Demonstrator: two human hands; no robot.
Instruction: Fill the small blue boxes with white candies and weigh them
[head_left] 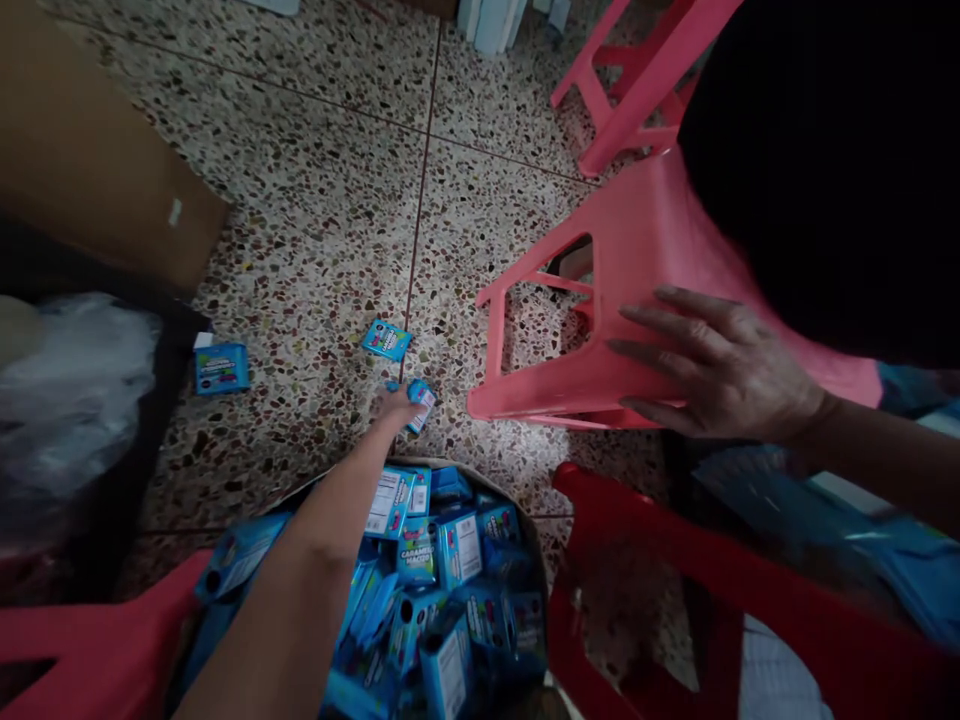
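Low over the speckled floor, my left hand [395, 404] reaches past the rim of a round container and grips a small blue candy box [421, 406]. Another blue candy box [386, 340] lies flat on the floor just beyond it. Beneath my left forearm, the container [534, 530] is full of similar blue boxes, some labelled "Caramelo Macizo" [416, 552]. My right hand [712, 370] rests with fingers spread on the pink plastic stool [637, 250], holding nothing.
One more blue box [222, 368] lies on the floor at left, near a cardboard box [112, 150] and clear plastic bags [75, 400]. A red plastic stool [720, 540] stands at lower right, with blue packaging [847, 520] beside it. A large black shape [840, 160] covers the upper right.
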